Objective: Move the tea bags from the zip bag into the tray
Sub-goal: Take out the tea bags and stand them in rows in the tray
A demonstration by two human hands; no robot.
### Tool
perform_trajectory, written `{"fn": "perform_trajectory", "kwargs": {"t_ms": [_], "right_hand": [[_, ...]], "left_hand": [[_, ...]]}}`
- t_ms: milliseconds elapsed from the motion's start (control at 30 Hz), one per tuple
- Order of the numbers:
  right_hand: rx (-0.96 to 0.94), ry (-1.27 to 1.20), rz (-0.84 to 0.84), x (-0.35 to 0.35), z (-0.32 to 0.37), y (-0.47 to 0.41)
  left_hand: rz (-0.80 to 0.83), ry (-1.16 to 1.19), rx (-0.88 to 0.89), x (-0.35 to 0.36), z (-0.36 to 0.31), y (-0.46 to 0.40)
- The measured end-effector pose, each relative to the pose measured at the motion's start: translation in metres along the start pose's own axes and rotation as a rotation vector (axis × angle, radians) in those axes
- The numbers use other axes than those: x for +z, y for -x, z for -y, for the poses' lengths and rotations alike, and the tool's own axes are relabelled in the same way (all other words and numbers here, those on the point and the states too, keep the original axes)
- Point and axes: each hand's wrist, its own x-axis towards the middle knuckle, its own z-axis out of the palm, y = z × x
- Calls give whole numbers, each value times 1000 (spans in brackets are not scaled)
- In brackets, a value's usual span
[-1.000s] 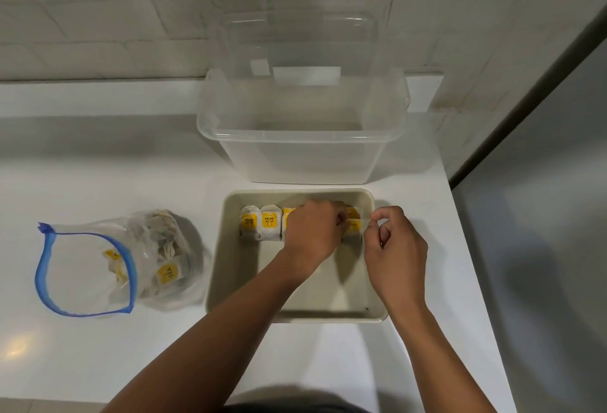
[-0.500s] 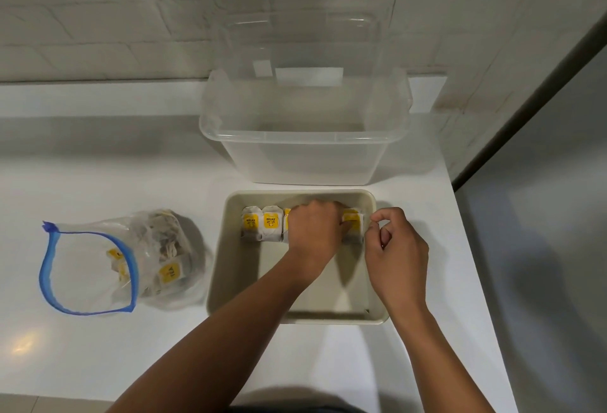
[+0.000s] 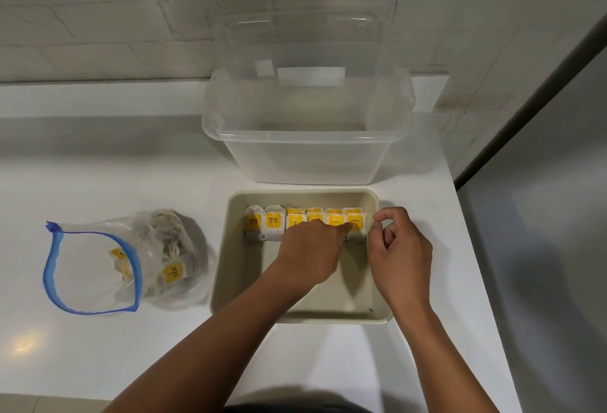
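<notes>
A beige tray (image 3: 226,258) lies in front of me with a row of yellow-labelled tea bags (image 3: 272,224) standing along its far wall. My left hand (image 3: 308,255) is inside the tray, a fingertip touching the tea bag at the right end (image 3: 356,224) of the row. My right hand (image 3: 402,248) is at the tray's right rim, thumb and forefinger pinched on the rim. The clear zip bag (image 3: 88,268) with a blue zip lies to the left, mouth open towards me, with more tea bags (image 3: 170,273) inside.
A big clear plastic tub (image 3: 305,156) stands just behind the tray, its lid leaning on the brick wall. The white counter (image 3: 98,166) ends at an edge right of the tray and at a front edge near me.
My left hand has drawn back towards me a little, uncovering the tea bags at the right of the row. My right hand has stayed at the rim.
</notes>
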Motion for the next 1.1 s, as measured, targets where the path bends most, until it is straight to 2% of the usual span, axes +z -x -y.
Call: {"fn": "perform_trajectory", "kwargs": {"t_ms": [233,333,433,600,800,900,1000,1100], "right_hand": [[3,29,-11,-4,3,3],[-26,42,-72,-12,15,12],[-123,-53,-80,-12,41,26],[-272,-210,151,12,101,51],[-346,-237,490,76,165,87],[-358,-272,553,101,198,107],[-352,-296,582,122,227,125],[-381,-278,555,136,251,137]], "left_hand": [[62,-15,-9,3,-2,-6],[-3,88,-35,-12,4,9],[-160,293,-94,-27,21,40],[-428,485,-239,-45,60,109],[-555,452,-464,-43,140,188],[-621,505,-564,-40,174,220],[-678,570,-587,-41,198,239],[-667,631,-589,-37,218,248]]}}
